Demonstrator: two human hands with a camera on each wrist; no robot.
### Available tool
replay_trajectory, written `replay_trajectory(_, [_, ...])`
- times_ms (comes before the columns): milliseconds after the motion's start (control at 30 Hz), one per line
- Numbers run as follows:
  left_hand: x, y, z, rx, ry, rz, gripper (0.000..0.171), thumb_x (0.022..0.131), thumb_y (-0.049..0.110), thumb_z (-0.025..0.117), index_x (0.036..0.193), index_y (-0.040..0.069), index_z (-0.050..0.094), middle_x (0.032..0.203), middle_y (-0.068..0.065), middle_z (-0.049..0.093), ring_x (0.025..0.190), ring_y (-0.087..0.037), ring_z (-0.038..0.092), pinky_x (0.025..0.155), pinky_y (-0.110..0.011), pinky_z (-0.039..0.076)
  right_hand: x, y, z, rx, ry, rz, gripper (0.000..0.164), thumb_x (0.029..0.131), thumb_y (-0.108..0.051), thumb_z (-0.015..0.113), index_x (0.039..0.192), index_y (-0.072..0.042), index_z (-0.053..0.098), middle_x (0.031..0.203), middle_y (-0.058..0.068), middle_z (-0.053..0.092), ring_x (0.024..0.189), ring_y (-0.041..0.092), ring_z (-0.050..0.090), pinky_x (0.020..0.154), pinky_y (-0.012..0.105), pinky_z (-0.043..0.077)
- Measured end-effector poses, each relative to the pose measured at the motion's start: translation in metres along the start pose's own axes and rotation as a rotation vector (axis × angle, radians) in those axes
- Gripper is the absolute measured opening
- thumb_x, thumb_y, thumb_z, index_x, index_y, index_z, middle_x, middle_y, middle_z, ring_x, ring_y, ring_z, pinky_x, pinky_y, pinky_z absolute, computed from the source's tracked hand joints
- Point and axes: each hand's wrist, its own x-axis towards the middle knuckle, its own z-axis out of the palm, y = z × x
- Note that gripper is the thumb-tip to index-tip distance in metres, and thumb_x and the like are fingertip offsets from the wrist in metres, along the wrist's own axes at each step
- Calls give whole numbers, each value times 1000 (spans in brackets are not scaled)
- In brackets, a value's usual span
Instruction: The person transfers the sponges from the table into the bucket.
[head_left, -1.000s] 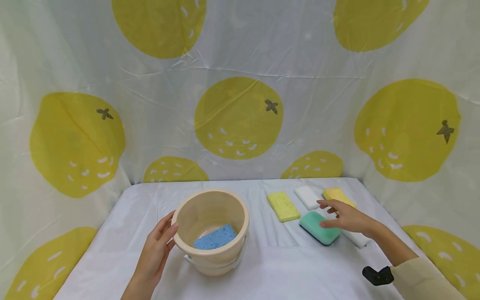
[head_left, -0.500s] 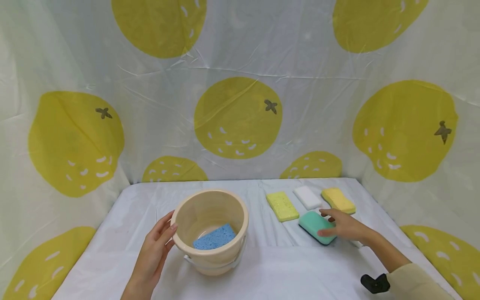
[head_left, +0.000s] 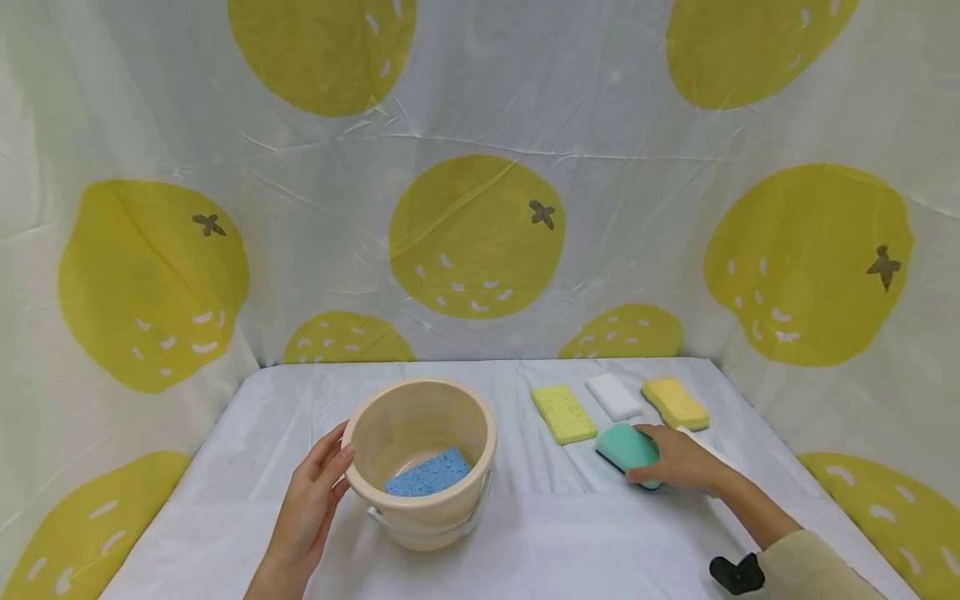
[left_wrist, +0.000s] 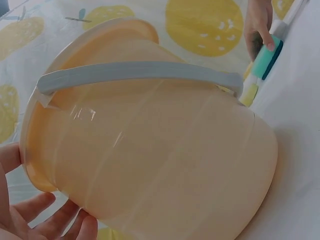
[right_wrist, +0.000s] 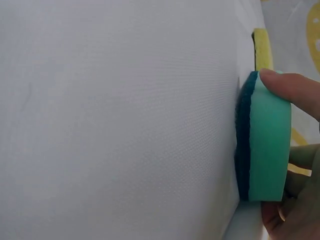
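Note:
A cream bucket [head_left: 405,421] stands on the table, tilted sideways in the left wrist view, with its pale grey handle [left_wrist: 140,71] hanging down one side. My left hand [head_left: 309,496] holds its rim at the left, thumb over the edge and fingers curled against the outer wall. Inside the bucket lies a blue sponge [head_left: 429,473]. To the right, my right hand [head_left: 684,463] grips a green scrub sponge [head_left: 621,448] with a dark scouring side. In the right wrist view the thumb presses one edge of that sponge [right_wrist: 270,145] while the fingers curl round the opposite side, partly hidden.
Beyond the green sponge lie a yellow-green sponge [head_left: 564,413], a white sponge [head_left: 613,395] and a yellow sponge [head_left: 675,403]. Another white piece [head_left: 701,442] shows behind the right hand. A lemon-print curtain [head_left: 476,92] encloses the white-covered table [head_left: 540,550].
My right hand has come down and left from above the green sponge and closed its fingers on it. The left hand and bucket have stayed in place.

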Motion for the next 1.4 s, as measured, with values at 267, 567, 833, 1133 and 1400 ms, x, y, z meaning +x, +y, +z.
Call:
replay_trajectory(267, [-1, -3, -2, 9, 5, 0, 54, 109, 20, 56, 156, 0, 38, 158, -14, 39, 129, -7, 52, 98, -24, 49, 0, 1, 1, 42, 20, 33, 89, 79, -36, 90, 142, 11, 50, 136, 30, 56, 119, 44, 55, 96, 64, 46])
replay_trajectory(567, [-1, -5, 0, -1, 11, 10, 53, 109, 19, 56, 155, -2, 40, 157, -14, 40, 129, -8, 53, 98, -24, 49, -2, 4, -7, 80, 21, 27, 87, 79, -35, 89, 143, 9, 51, 138, 31, 55, 120, 44, 54, 95, 64, 46])
replay_trajectory(833, [0, -4, -1, 3, -6, 21, 53, 109, 19, 56, 155, -1, 39, 157, -15, 40, 129, -8, 53, 99, -25, 49, 3, -8, -18, 73, 23, -21, 86, 79, -34, 90, 143, 8, 52, 137, 29, 55, 117, 41, 54, 93, 63, 47])
replay_trajectory(1133, [0, -2, -1, 20, 5, 14, 52, 109, 21, 57, 154, 0, 41, 157, -15, 40, 130, -8, 53, 99, -25, 49, 8, -17, -32, 76, 15, -64, 83, 79, -34, 89, 142, 8, 54, 133, 25, 58, 111, 37, 55, 89, 57, 51])
replay_trajectory(1400, [0, -2, 0, 20, 13, -3, 53, 109, 22, 57, 155, 0, 40, 158, -13, 40, 131, -6, 51, 99, -24, 49, 15, -29, -47, 101, 11, -86, 78, 82, -32, 84, 143, 6, 54, 126, 17, 60, 105, 32, 55, 82, 46, 51])
